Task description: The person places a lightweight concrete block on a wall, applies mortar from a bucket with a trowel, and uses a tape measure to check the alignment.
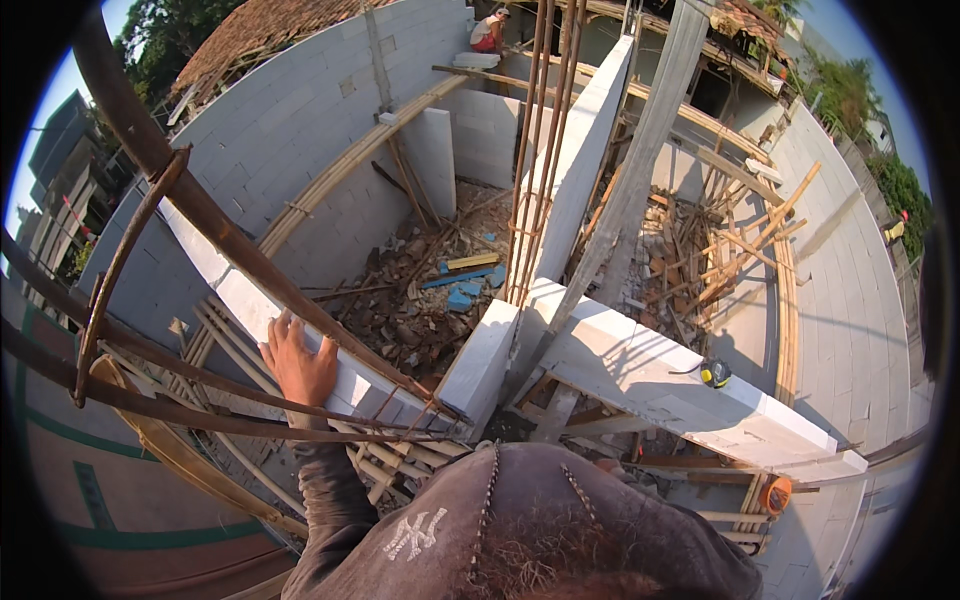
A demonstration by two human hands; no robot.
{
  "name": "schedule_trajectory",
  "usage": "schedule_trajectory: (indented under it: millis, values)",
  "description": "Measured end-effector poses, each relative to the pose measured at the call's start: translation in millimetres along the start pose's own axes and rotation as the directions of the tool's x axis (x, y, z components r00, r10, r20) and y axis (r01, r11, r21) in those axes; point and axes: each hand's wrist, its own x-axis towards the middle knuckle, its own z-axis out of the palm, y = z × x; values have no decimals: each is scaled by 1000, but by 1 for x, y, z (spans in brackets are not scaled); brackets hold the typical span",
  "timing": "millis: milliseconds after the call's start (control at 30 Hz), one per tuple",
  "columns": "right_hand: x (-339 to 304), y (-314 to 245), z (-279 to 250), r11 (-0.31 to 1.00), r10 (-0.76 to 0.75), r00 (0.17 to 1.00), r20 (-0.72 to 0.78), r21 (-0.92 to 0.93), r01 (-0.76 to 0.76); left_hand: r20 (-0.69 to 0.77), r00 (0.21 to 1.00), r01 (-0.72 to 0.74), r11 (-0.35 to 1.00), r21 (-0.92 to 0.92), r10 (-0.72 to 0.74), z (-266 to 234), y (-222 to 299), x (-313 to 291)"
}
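Note:
My left hand (300,362) lies open on the top edge of a white block wall (350,393), its fingers stretched out and the thumb apart. Rusty steel rebar (250,262) with a tied stirrup (122,262) rises right beside it, and thin bars cross in front of the wrist. My right hand does not show; my torso fills the bottom middle. A yellow and black tape measure (715,373) rests on top of another white block wall (640,345) to the right.
Upright rebar (540,150) and a grey post (630,170) stand ahead. Broken rubble (410,290) covers the floor below. Bamboo scaffold poles (360,165) run along the walls. An orange container (776,494) sits at lower right. One person (489,35) sits far off; another (895,228) is at right.

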Motion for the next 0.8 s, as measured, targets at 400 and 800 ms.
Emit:
schedule_trajectory:
  millis: [400, 800]
  values:
    - [-16, -4, -12, 998, 17, 1000, 6, -60, -16, -37, 996, -74, 996, 59, 76, 5, 13, 3]
    - [-31, -7, -18, 1000, -23, 997, -72, 19, 25, -49, 997, -67, 998, -19, 66, 0, 12, 3]
